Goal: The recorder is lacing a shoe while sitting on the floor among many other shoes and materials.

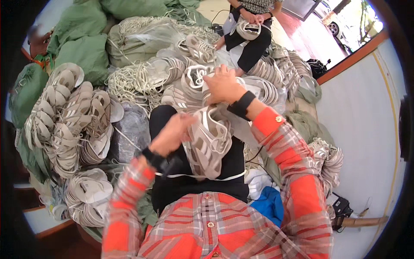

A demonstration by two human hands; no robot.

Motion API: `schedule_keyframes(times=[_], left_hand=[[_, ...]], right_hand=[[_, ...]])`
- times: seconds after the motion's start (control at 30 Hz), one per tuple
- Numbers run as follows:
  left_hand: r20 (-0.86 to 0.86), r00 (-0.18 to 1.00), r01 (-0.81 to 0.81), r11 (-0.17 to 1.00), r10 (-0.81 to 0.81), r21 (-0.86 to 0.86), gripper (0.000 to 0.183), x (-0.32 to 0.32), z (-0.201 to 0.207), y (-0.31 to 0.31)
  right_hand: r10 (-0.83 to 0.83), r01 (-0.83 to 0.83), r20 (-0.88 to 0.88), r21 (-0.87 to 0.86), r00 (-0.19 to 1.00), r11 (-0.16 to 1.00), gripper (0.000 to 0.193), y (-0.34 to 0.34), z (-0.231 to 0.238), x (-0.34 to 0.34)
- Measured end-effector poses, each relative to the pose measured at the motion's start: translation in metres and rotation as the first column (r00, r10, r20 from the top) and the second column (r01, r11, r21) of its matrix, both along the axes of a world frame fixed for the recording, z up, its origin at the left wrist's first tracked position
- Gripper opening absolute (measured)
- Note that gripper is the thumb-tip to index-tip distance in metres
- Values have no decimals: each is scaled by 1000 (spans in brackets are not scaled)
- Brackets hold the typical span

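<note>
A beige and white shoe upper [208,144] with pale stripes rests on my lap between the knees. My left hand [174,133] is at its left edge, fingers slightly blurred and closed on the material. Farther out, my right hand [225,86] reaches over a second shoe upper [195,77] with white lacing in the pile. Its fingers are bent round light material there; the fingertips are partly hidden. A white cord [202,177] lies across my thighs, below the upper's toe.
Stacked shoe uppers [64,116] are piled at the left, near green sacks [84,56]. Tangled pale laces [133,82] spread beyond my knees. A co-worker's hands [255,18] hold another upper [248,31] at the far side. Blue cloth [268,206] lies at my right.
</note>
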State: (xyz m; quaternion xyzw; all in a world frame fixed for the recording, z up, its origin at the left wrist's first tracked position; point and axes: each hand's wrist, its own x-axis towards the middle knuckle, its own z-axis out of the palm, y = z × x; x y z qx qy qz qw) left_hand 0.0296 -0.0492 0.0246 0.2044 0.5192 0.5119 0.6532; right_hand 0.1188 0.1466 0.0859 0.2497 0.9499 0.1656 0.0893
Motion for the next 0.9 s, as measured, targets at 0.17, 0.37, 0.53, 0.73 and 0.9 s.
schedule_keyframes(times=[0.17, 0.37, 0.53, 0.73, 0.9], left_hand=[[577, 744, -349, 932, 338, -97, 25, 63, 12, -9], [511, 800, -507, 811, 316, 292, 22, 77, 23, 52], [56, 925, -362, 826, 375, 432, 24, 109, -45, 102], [-739, 631, 231, 853, 235, 468, 43, -18, -24, 41], [-689, 337, 679, 673, -642, -295, 71, -47, -76, 82]], right_hand=[[-272, -222, -463, -761, 844, 609, 67, 51, -12, 64], [-455, -132, -224, -965, 862, 225, 64, 42, 48, 82], [-296, -152, -315, -872, 902, 466, 86, 52, -21, 103], [-305, 185, -92, -622, 948, 761, 84, 9, 18, 91], [-6, -146, -286, -507, 958, 849, 66, 71, -50, 74]])
